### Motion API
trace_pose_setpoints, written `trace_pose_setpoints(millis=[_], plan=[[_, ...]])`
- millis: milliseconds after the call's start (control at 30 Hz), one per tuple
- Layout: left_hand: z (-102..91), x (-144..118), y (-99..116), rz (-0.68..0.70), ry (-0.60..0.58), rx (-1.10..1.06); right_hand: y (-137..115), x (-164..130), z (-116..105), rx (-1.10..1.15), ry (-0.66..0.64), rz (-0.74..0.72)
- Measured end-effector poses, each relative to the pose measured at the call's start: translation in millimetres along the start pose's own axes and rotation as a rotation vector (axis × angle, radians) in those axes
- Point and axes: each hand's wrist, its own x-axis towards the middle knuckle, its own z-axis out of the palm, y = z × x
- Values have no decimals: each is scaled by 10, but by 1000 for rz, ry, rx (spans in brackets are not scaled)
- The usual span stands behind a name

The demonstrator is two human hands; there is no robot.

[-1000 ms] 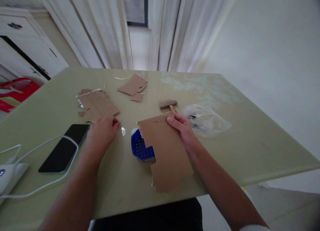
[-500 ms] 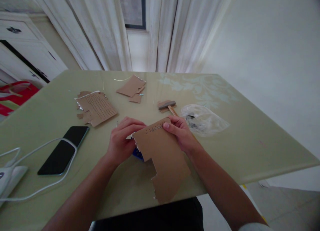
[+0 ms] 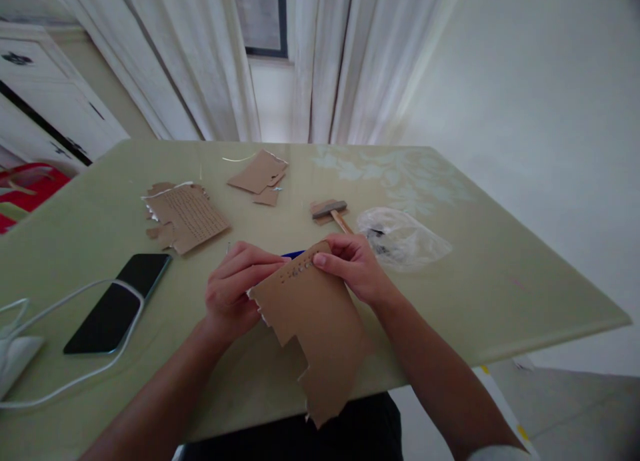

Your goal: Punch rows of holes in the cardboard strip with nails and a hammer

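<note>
A torn piece of brown cardboard [image 3: 313,324] is tilted over the table's near edge, with a row of small holes and shiny metal bits along its upper edge. My right hand [image 3: 353,264] pinches its upper right corner, thumb on the front beside the metal bits. My left hand [image 3: 240,284] is at the upper left edge with its fingers bent and their tips partly behind the cardboard; what they grip is hidden. A blue object [image 3: 294,254] peeks out behind the top edge near the left fingertips; its kind is unclear.
A hammer [image 3: 330,211] lies beyond my right hand, near a clear plastic bag [image 3: 405,241] with dark bits. A perforated cardboard piece [image 3: 193,218] and other cardboard scraps [image 3: 257,173] lie farther back. At left are a phone [image 3: 117,304] and a white cable [image 3: 75,381].
The cardboard has turned slightly and shifted left and down with both hands. The blue object showed below my left hand before; now blue shows above the cardboard's top edge. The view has shifted slightly.
</note>
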Motion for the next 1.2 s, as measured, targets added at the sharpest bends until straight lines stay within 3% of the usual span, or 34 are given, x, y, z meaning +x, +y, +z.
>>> trace_pose_setpoints(millis=[167,333,433,500,667,767,1200], plan=[[-8,-2,7,-9,6,-8,-17,3,32,27,-1,33],[-51,53,-143,-264,-113,3,34,58,21,58,116,18],[-100,74,-190,-371,34,-5,49,60,12,52,186,-6],[-124,87,-164,-342,101,19,38,47,16,4,206,-38],[-67,98,-45,-112,-62,141,7,15,56,-91,173,-54],[-6,80,-22,-22,-74,149,21,20,65,-110,158,-69],[-52,60,-15,54,-57,172,38,20,63,-216,143,-100]])
